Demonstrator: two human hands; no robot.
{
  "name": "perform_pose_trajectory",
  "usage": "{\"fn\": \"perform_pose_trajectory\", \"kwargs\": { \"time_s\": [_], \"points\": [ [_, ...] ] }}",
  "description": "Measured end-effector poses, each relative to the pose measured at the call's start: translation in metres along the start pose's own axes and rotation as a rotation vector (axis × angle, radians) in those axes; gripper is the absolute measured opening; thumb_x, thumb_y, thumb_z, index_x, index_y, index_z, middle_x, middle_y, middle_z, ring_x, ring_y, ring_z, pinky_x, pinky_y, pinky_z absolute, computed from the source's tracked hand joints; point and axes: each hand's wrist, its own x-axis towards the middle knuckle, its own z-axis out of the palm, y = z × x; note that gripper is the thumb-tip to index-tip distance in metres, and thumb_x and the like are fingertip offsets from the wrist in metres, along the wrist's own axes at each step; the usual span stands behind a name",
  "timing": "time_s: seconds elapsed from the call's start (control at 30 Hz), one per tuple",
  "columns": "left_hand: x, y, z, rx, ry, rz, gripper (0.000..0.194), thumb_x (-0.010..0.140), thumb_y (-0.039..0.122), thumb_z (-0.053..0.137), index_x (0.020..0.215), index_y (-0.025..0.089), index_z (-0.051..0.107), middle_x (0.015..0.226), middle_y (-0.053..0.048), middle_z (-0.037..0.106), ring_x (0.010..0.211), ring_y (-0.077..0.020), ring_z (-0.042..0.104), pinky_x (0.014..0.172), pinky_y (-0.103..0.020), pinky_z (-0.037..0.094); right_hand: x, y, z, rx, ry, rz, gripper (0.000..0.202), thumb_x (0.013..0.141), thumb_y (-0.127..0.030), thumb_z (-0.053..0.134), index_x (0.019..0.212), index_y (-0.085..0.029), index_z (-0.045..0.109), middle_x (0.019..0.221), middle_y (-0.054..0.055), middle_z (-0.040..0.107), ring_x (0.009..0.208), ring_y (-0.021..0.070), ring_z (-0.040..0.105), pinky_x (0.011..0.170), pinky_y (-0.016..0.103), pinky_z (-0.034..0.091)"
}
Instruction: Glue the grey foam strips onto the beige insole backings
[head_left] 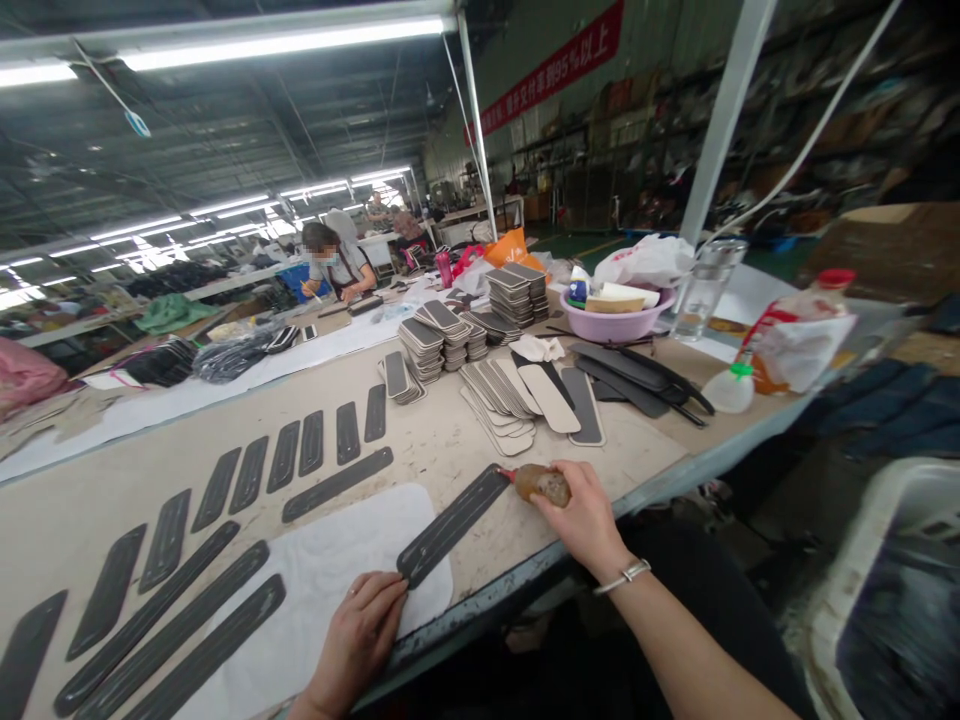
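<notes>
In the head view, my right hand point(585, 515) is closed round a squeeze bottle point(544, 484) holding a brownish fluid, probably glue. Its red nozzle touches the far end of a dark grey strip point(454, 525) with rounded corners. Shiny lines of fluid run along the edges of that strip. At its near end, my left hand point(365, 622) grips the corner with fingers together. The strip lies partly on a white sheet point(416, 500). Similar dark strips point(281, 455) with shiny lines lie in a row to the left, and longer ones point(210, 650) sit nearer to me.
Stacks of grey and beige pieces point(424, 350) and a fan of beige pieces point(499, 400) stand farther back. Beyond are a purple basin point(619, 320), a glass cup point(705, 300) and a green-capped bottle point(731, 388). A co-worker point(337, 265) sits across. The table edge point(525, 570) is close.
</notes>
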Motion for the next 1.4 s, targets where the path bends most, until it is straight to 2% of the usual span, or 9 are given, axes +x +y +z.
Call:
{"fn": "perform_pose_trajectory", "kwargs": {
  "time_s": [0.33, 0.57, 0.9, 1.03, 1.17, 1.3, 1.4],
  "points": [
    [0.002, 0.0, 0.001, 0.007, -0.004, -0.011, 0.02, 0.084, 0.017, 0.053, 0.101, 0.02, 0.063, 0.097, -0.008, 0.065, 0.09, -0.0178, 0.059, 0.082, -0.033, 0.052, -0.013, -0.01, -0.024, -0.054, -0.037, -0.038, 0.033, 0.07, -0.024, 0.064, 0.101, -0.022, 0.054, 0.097, 0.006, 0.054, 0.091, 0.0226, 0.055, 0.083, 0.038, 0.047],
    [0.002, 0.002, -0.001, 0.007, 0.006, -0.016, 0.02, 0.084, 0.016, 0.053, 0.1, 0.02, 0.064, 0.096, -0.007, 0.065, 0.09, -0.0174, 0.06, 0.082, -0.033, 0.052, -0.015, -0.021, -0.022, 0.009, -0.07, -0.054, 0.034, 0.068, -0.024, 0.066, 0.1, -0.022, 0.054, 0.095, 0.006, 0.056, 0.088, 0.0229, 0.056, 0.081, 0.038, 0.047],
    [0.003, 0.003, -0.001, 0.005, 0.029, -0.011, 0.02, 0.084, 0.016, 0.053, 0.1, 0.02, 0.064, 0.096, -0.007, 0.066, 0.089, -0.017, 0.06, 0.082, -0.032, 0.052, -0.011, -0.01, -0.022, -0.017, -0.062, -0.024, 0.035, 0.068, -0.025, 0.067, 0.1, -0.021, 0.054, 0.097, 0.006, 0.055, 0.091, 0.0234, 0.055, 0.084, 0.039, 0.046],
    [0.004, 0.007, -0.003, -0.019, 0.005, -0.037, 0.021, 0.085, 0.017, 0.05, 0.101, 0.02, 0.064, 0.096, -0.008, 0.066, 0.088, -0.0177, 0.061, 0.081, -0.034, 0.052, -0.016, -0.027, -0.016, 0.15, -0.11, -0.05, 0.035, 0.067, -0.026, 0.068, 0.099, -0.022, 0.053, 0.096, 0.005, 0.056, 0.089, 0.0226, 0.055, 0.081, 0.038, 0.047],
    [0.005, 0.01, -0.004, -0.03, 0.008, -0.063, 0.021, 0.085, 0.016, 0.051, 0.1, 0.02, 0.064, 0.095, -0.007, 0.066, 0.087, -0.0171, 0.061, 0.08, -0.033, 0.052, -0.027, -0.053, -0.002, 0.304, -0.234, -0.068, 0.034, 0.066, -0.02, 0.068, 0.096, -0.022, 0.053, 0.095, 0.003, 0.056, 0.088, 0.021, 0.055, 0.079, 0.035, 0.046],
    [0.005, 0.01, -0.004, -0.037, -0.006, -0.072, 0.021, 0.086, 0.017, 0.05, 0.1, 0.02, 0.064, 0.095, -0.007, 0.066, 0.086, -0.0168, 0.06, 0.08, -0.033, 0.052, -0.043, -0.073, 0.018, 0.364, -0.346, -0.097, 0.036, 0.061, -0.012, 0.069, 0.092, -0.023, 0.055, 0.092, 0.002, 0.055, 0.088, 0.02, 0.054, 0.077, 0.033, 0.046],
    [0.005, 0.01, -0.005, -0.049, -0.014, -0.073, 0.021, 0.086, 0.017, 0.049, 0.1, 0.021, 0.064, 0.094, -0.007, 0.066, 0.087, -0.0173, 0.059, 0.08, -0.034, 0.052, -0.051, -0.081, 0.028, 0.373, -0.373, -0.096, 0.037, 0.059, -0.008, 0.069, 0.09, -0.022, 0.055, 0.091, 0.002, 0.053, 0.087, 0.0192, 0.053, 0.077, 0.032, 0.046]
  ]
}}
